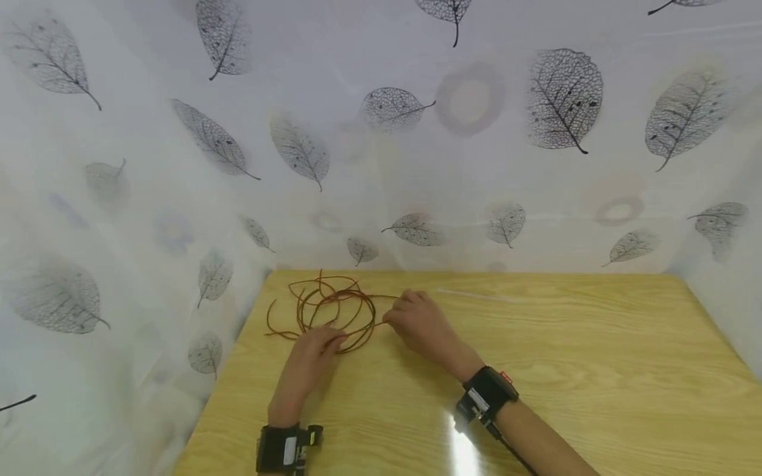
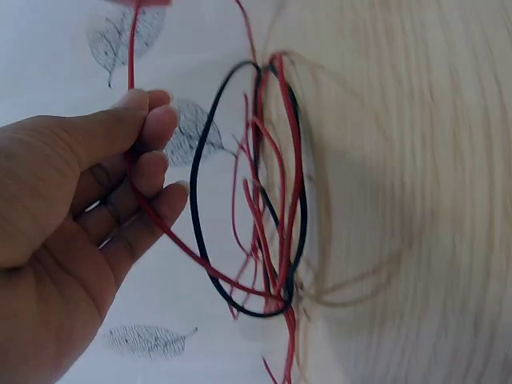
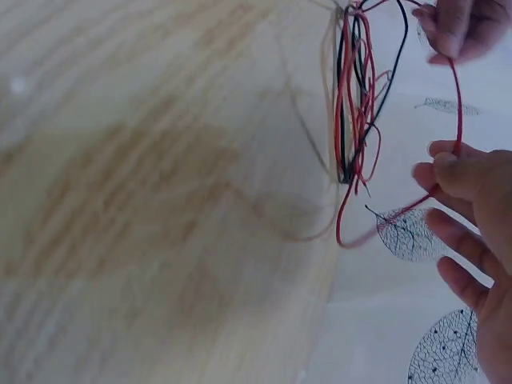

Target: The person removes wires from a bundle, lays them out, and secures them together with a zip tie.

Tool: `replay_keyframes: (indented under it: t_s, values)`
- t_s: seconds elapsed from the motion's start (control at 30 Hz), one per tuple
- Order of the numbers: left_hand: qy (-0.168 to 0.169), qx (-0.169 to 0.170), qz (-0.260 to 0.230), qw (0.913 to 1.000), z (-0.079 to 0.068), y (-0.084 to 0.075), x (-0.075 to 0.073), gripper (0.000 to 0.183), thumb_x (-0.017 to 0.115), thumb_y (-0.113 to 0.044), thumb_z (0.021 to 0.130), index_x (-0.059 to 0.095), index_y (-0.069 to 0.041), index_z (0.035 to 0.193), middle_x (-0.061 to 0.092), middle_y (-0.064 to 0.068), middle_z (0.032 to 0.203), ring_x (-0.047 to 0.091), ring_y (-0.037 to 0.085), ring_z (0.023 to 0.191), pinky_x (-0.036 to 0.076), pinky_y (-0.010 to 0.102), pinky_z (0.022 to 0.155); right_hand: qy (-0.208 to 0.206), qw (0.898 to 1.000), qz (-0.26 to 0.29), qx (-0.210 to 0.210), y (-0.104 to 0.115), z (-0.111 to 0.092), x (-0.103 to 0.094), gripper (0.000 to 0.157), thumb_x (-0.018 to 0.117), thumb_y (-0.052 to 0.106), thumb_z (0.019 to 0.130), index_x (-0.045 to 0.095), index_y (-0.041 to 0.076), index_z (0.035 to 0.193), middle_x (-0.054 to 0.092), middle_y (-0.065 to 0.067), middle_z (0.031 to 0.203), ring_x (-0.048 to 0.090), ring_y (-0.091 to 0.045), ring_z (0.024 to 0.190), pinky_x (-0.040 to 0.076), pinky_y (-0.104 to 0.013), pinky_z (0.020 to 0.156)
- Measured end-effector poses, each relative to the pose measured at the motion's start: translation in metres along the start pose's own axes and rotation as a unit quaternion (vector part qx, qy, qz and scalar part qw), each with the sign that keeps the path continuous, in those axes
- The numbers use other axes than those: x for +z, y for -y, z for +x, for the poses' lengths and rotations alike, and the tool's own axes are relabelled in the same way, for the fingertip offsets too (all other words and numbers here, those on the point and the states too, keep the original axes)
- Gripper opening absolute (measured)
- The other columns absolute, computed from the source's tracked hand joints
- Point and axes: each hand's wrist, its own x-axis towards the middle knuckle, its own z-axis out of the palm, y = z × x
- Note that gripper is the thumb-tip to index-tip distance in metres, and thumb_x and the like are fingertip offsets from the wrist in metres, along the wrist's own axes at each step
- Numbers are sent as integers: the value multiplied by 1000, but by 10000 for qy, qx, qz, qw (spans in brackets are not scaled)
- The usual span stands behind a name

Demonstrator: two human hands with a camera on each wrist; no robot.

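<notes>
A loose coil of thin red and black wire lies on the table's far left part, its loops overlapping and several ends sticking out. My left hand is at the coil's near side and pinches a red strand between thumb and fingertips. Right of the coil, my right hand pinches the same red wire between thumb and index finger, its other fingers spread. Between the two hands the strand runs fairly straight. From the right hand the wire bends back to the coil.
The wood-grain table extends to the right. A thin whitish strip lies near its back edge. A pale curtain with leaf prints hangs behind and at the sides. Each wrist wears a black camera band.
</notes>
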Motion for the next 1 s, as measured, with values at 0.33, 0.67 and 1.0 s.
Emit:
replay_keyframes:
  t_s: [0.33, 0.67, 1.0]
  values:
    - [75, -333, 399, 9986, -13, 23, -15, 22, 72, 4, 85, 75, -5, 105, 73, 7, 91, 65, 18, 81, 56, 39, 71, -376, 9971, -657, -31, -23, -24, -41, 7, 72, 23, 85, 77, 25, 90, 71, 6, 82, 62, -20, 88, 48, -41, 89]
    - [-619, -18, 906, 9940, -20, 35, -27, 36, 77, 9, 75, 74, -3, 109, 72, 9, 96, 64, 26, 89, 55, 45, 81, -866, 9949, -466, 229, -39, -54, -78, 23, 78, 9, 77, 79, 20, 98, 74, 2, 82, 67, -19, 78, 52, -42, 86]
    - [-1014, 108, 870, 9910, -22, 41, -35, 29, 78, 3, 76, 76, -3, 104, 74, 9, 85, 64, 25, 78, 55, 44, 69, -1174, 9891, -213, 858, -50, -94, -115, 20, 79, 12, 75, 80, 18, 95, 72, 6, 76, 50, -10, 45, 42, -29, 39]
